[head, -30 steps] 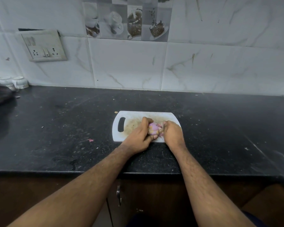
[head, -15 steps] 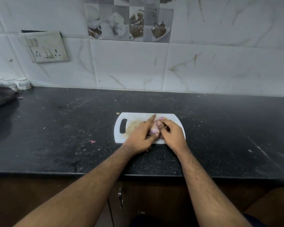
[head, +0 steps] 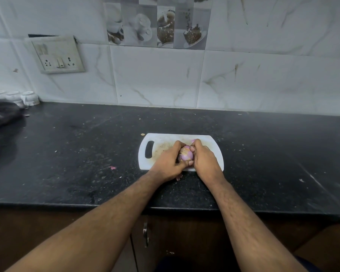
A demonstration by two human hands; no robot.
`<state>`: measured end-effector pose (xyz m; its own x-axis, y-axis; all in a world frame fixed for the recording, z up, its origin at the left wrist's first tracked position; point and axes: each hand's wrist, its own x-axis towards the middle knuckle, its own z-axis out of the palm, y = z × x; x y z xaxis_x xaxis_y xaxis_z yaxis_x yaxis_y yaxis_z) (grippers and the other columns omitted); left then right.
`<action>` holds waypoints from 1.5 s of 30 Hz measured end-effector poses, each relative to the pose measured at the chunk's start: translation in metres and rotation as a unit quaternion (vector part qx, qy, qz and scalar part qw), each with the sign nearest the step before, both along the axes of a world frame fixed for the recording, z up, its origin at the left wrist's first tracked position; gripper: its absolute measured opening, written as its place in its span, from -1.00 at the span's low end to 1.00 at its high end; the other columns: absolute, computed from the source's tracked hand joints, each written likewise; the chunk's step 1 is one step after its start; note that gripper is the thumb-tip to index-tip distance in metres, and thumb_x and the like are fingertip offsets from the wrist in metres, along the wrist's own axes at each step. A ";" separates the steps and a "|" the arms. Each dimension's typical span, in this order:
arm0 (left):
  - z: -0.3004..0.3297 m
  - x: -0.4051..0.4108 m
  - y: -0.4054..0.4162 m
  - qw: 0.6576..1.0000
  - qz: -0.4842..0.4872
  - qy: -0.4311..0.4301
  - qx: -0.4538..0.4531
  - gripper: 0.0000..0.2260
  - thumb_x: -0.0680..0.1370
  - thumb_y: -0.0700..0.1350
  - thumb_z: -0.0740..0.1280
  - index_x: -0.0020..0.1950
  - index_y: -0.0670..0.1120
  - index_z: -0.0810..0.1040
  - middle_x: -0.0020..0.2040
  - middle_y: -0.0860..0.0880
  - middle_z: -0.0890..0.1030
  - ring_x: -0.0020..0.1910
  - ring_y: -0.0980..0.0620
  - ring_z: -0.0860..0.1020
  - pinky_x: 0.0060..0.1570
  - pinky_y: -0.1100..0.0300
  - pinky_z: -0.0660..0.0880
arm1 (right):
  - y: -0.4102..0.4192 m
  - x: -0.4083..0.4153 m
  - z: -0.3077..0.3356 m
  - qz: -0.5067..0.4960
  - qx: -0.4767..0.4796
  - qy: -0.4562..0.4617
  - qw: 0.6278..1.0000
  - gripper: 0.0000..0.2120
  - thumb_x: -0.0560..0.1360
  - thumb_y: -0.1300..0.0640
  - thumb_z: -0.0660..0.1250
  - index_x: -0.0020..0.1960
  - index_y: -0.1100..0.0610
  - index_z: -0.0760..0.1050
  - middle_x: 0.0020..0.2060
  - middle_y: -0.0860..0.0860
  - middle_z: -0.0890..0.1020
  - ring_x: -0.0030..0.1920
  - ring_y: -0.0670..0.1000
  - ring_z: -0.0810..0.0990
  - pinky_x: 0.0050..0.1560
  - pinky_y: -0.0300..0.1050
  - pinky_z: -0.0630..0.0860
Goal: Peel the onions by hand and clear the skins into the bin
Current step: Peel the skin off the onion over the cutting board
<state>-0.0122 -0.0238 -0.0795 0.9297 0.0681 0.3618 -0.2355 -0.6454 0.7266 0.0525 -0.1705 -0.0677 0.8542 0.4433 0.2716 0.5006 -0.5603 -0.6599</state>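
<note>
At the far left edge of the bench [head: 71, 154] you have a crumpled black bag [head: 2, 114], with a few small white cups [head: 28, 98] behind it against the wall. A socket plate [head: 58, 54] sits on the tiles above that end. A small pink scrap of skin [head: 112, 167] lies on the dark bench top, left of the board and well apart from it.

The white chopping board [head: 165, 141] lies near the middle of the bench, closer to the front edge than to the wall, its handle slot to the left and brownish smears across its surface.

Your left forearm comes in from the lower left and angles up to the right. Your left hand [head: 168, 162] is over the near part of the board, back of the hand up, fingers curled round the left side of the onion [head: 185, 155], thumb reaching across beneath it.

The onion sits between your two hands, over the front half of the board. It shows pale purple with a patch of tan skin at its top. Whether it rests on the board or is lifted just off it, you cannot tell from here.

Your right forearm rises from the lower right, leaning left. Your right hand [head: 205, 160] grips the onion's right side, fingers bent over the top, fingertips touching the skin.
</note>
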 end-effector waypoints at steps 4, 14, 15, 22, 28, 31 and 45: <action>-0.001 0.001 0.000 1.000 0.006 -0.006 0.009 -0.63 0.58 0.01 0.45 0.28 -0.06 0.41 0.03 -0.02 0.67 -0.34 0.28 0.59 -0.19 0.25 0.55 | 0.003 -0.002 0.002 -0.018 -0.010 0.007 1.000 -0.81 0.63 0.04 -0.01 -0.14 -0.02 0.26 -0.18 -0.07 0.56 -0.17 -0.03 0.53 -0.21 -0.05 0.43; 0.000 0.003 -0.001 1.000 0.008 0.005 0.021 -0.61 0.59 0.02 0.42 0.33 -0.08 0.39 0.06 -0.02 0.66 -0.33 0.29 0.58 -0.16 0.18 0.56 | 0.005 -0.004 0.004 -0.051 0.017 0.055 0.997 -0.77 0.60 -0.04 -0.04 -0.08 0.03 0.32 -0.20 -0.07 0.63 -0.16 0.04 0.58 -0.08 0.06 0.54; 0.000 0.003 -0.001 1.000 0.010 0.004 0.020 -0.61 0.59 0.02 0.42 0.33 -0.07 0.39 0.06 -0.01 0.66 -0.32 0.27 0.59 -0.15 0.19 0.56 | 0.005 -0.005 0.003 -0.061 0.003 0.039 0.997 -0.81 0.62 0.00 -0.01 -0.05 0.01 0.33 -0.23 -0.09 0.62 -0.18 0.03 0.58 -0.12 0.03 0.53; 0.005 0.001 -0.002 0.999 0.016 0.003 0.033 -0.59 0.60 0.04 0.40 0.36 -0.09 0.41 0.12 -0.01 0.65 -0.14 0.16 0.60 0.01 0.15 0.56 | 0.010 -0.008 0.002 -0.107 -0.014 -0.005 0.994 -0.79 0.65 -0.01 -0.02 -0.02 0.00 0.36 -0.29 -0.02 0.62 -0.20 0.10 0.58 -0.09 0.12 0.57; 0.008 0.001 -0.001 0.999 0.022 0.021 0.037 -0.58 0.62 0.00 0.37 0.43 -0.09 0.39 0.18 -0.02 0.63 0.08 0.04 0.58 0.04 0.24 0.43 | 0.010 -0.011 0.007 -0.115 -0.031 -0.010 0.993 -0.76 0.68 -0.01 -0.03 0.01 0.02 0.38 -0.28 -0.03 0.59 -0.21 0.10 0.55 -0.09 0.09 0.55; 0.007 -0.001 -0.001 0.999 0.019 0.028 0.042 -0.57 0.62 -0.01 0.38 0.44 -0.09 0.38 0.19 -0.03 0.62 0.09 0.04 0.58 0.06 0.22 0.44 | 0.007 -0.009 0.002 -0.105 -0.006 0.006 0.994 -0.76 0.68 -0.07 -0.02 -0.01 -0.02 0.36 -0.27 -0.05 0.61 -0.20 0.08 0.57 -0.09 0.13 0.57; 0.005 -0.005 0.000 0.998 -0.001 0.014 0.056 -0.55 0.60 -0.05 0.41 0.43 -0.08 0.36 0.16 0.00 0.61 0.06 0.06 0.57 0.05 0.19 0.45 | 0.004 -0.001 0.001 -0.018 0.012 0.004 1.000 -0.68 0.69 -0.20 -0.01 -0.03 -0.02 0.34 -0.28 -0.09 0.62 -0.23 0.01 0.60 -0.14 0.08 0.56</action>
<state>-0.0172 -0.0235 -0.0749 0.9395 0.0260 0.3415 -0.2183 -0.7229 0.6556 0.0512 -0.1666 -0.0664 0.8721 0.4048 0.2750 0.4745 -0.5621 -0.6774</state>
